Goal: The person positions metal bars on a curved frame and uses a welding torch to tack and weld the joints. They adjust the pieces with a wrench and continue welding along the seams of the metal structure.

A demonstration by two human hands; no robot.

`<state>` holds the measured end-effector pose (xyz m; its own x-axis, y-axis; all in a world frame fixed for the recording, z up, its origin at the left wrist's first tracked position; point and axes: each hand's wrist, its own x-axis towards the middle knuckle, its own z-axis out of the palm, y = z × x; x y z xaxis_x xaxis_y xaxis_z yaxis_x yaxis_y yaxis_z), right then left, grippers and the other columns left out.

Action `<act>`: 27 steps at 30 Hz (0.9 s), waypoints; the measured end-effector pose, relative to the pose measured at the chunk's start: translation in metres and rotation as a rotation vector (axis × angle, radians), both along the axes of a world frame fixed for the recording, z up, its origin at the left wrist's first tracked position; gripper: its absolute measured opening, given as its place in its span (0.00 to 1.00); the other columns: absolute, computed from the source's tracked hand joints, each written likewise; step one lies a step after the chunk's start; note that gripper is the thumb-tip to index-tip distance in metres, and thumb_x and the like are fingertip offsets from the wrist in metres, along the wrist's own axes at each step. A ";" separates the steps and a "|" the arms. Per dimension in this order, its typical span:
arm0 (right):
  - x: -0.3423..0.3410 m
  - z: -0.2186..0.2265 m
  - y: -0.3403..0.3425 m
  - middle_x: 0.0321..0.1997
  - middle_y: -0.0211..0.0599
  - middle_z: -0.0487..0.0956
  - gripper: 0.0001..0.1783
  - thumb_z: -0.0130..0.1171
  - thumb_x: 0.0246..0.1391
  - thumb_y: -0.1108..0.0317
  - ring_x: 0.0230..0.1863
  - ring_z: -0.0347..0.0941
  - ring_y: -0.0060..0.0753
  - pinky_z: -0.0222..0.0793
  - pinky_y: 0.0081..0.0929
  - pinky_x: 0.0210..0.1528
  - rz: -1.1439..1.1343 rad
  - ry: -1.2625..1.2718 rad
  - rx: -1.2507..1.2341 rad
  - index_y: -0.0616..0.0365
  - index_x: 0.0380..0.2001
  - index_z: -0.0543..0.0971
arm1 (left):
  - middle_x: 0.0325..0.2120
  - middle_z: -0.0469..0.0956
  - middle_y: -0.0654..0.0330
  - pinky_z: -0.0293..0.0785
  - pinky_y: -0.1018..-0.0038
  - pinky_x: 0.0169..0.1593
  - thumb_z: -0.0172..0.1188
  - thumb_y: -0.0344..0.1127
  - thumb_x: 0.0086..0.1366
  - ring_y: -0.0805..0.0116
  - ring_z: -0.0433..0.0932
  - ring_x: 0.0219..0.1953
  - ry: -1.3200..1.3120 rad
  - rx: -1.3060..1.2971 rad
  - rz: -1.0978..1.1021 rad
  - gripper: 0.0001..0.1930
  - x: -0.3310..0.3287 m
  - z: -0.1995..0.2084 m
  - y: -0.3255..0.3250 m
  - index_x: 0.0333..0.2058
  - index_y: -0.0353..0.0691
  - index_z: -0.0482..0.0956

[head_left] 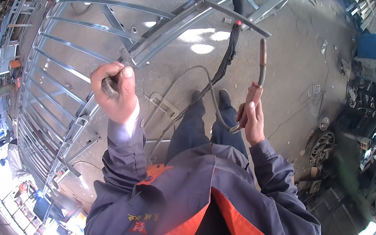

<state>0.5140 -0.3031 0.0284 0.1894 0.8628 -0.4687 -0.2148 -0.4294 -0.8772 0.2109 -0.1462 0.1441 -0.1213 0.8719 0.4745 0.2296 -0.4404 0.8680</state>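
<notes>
In my right hand is a welding torch, its reddish-brown handle gripped in closed fingers. The torch's bent neck and copper-coloured nozzle point away from me, the tip close to the end of a metal bar. A grey cable leaves the bottom of the handle and loops left across my legs. My left hand is closed beside a long metal frame with many parallel bars. Something greyish shows inside its curled fingers, too hidden to name.
A thick black sleeved cable runs over the floor between my hands. Flat U-shaped metal lies left of my feet. To the right stand a blue box, a coil and dark machinery. More metal stock lines the far left.
</notes>
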 end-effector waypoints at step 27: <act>0.083 0.039 0.029 0.31 0.36 0.76 0.31 0.38 0.76 0.44 0.29 0.71 0.26 0.68 0.26 0.35 0.523 -0.059 0.174 0.62 0.61 0.66 | 0.22 0.67 0.63 0.75 0.63 0.35 0.54 0.46 0.78 0.71 0.68 0.25 -0.022 0.224 0.513 0.17 -0.035 0.124 -0.156 0.34 0.38 0.71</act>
